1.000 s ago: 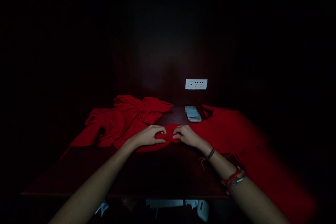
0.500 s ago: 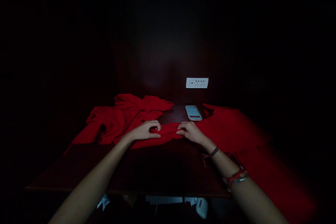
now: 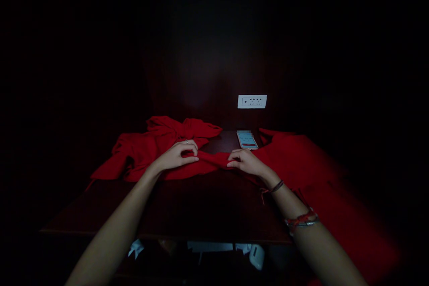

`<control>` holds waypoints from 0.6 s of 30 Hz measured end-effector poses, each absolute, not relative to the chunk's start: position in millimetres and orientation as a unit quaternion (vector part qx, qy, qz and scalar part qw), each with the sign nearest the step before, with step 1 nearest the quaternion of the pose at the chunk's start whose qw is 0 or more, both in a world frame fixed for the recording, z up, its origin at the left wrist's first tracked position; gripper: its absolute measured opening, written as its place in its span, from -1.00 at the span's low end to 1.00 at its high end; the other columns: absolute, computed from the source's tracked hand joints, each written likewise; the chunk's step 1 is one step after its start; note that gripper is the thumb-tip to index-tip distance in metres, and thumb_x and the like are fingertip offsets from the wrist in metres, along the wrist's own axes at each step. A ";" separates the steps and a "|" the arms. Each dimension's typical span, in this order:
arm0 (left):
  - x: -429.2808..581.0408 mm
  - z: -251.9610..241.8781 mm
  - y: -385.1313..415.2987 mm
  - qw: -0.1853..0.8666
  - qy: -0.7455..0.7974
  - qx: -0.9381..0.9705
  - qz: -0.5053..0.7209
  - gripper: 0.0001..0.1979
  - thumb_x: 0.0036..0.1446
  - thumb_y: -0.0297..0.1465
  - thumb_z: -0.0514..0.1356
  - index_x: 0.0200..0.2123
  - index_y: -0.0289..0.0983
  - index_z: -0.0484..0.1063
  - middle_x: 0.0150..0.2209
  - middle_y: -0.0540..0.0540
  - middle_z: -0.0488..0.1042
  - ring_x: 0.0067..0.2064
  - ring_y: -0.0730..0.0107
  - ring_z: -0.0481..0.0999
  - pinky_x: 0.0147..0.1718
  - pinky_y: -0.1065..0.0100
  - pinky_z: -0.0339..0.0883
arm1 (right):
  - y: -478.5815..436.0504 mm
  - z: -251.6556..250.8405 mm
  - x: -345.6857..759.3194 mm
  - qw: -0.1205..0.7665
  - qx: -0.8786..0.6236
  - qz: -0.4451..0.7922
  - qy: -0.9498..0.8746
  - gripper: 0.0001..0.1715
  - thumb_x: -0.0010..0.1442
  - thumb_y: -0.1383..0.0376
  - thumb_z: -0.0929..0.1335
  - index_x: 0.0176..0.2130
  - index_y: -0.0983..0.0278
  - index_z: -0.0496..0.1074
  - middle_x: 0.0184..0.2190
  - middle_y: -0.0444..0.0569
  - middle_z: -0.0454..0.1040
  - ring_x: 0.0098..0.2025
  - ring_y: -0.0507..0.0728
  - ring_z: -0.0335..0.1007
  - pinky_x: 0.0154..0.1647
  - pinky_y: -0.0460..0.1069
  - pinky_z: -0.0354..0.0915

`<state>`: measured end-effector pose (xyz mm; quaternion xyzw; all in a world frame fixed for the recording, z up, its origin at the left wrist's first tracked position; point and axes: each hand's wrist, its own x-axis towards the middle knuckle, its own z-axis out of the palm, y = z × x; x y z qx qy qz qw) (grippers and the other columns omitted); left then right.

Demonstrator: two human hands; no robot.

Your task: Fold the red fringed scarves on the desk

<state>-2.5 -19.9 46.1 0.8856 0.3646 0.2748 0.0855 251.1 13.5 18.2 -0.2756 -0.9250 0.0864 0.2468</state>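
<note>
A long piece of red fabric (image 3: 211, 161) lies across a dark table, heaped in folds on the left and spread flatter on the right. My left hand (image 3: 177, 155) pinches the narrow bunched middle of it from the left, thumb below and fingers curled above. Facing it, my right hand (image 3: 244, 161) grips the same strip from the right. Between the two hands the fabric runs in a twisted band. Whether the left heap and the right sheet are one piece, I cannot tell.
Behind my right hand a phone (image 3: 247, 140) with a lit screen lies on the table (image 3: 201, 210). A white socket plate (image 3: 252, 101) is on the dark back wall. Below the front edge, a shelf holds white papers (image 3: 209, 246) and a rounded white object (image 3: 256, 257).
My left hand has moved left and slightly up, my right hand a little right. The gap between them is wider, and the fabric strip there looks narrower. The whole view has shifted slightly.
</note>
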 end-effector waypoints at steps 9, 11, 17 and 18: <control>-1.7 38.8 -14.6 0.149 0.382 0.893 0.184 -0.81 -0.05 -0.29 0.10 -0.52 -0.32 0.33 -0.47 0.01 0.26 -0.41 0.52 0.25 -0.39 0.46 0.15 | 18.6 11.3 251.3 0.233 -0.289 0.010 -0.929 -0.82 0.06 0.31 0.24 -0.47 0.35 0.37 -0.51 -0.05 0.35 -0.45 -0.01 0.22 -0.42 -0.13 0.09; -3.9 37.7 -13.1 0.171 0.396 0.888 0.162 -0.80 -0.06 -0.28 0.10 -0.51 -0.33 0.32 -0.50 0.03 0.25 -0.45 0.54 0.24 -0.43 0.48 0.14 | 19.0 11.3 252.2 0.231 -0.290 -0.003 -0.929 -0.81 0.07 0.30 0.23 -0.45 0.34 0.37 -0.50 -0.05 0.35 -0.45 0.00 0.22 -0.42 -0.13 0.09; -3.9 41.3 -18.3 0.204 0.417 0.851 0.247 -0.80 -0.03 -0.28 0.06 -0.45 -0.33 0.26 -0.48 0.02 0.29 -0.41 0.52 0.27 -0.40 0.45 0.18 | 19.1 13.1 253.4 0.241 -0.298 -0.025 -0.923 -0.79 0.09 0.29 0.22 -0.45 0.33 0.37 -0.48 -0.04 0.35 -0.42 0.01 0.23 -0.40 -0.12 0.09; -3.9 41.0 -18.0 0.213 0.420 0.845 0.255 -0.81 -0.02 -0.29 0.06 -0.41 -0.32 0.25 -0.47 0.01 0.29 -0.41 0.52 0.28 -0.41 0.45 0.18 | 19.3 13.2 253.5 0.242 -0.300 -0.025 -0.922 -0.79 0.09 0.29 0.21 -0.45 0.33 0.36 -0.49 -0.04 0.35 -0.43 0.01 0.23 -0.40 -0.12 0.09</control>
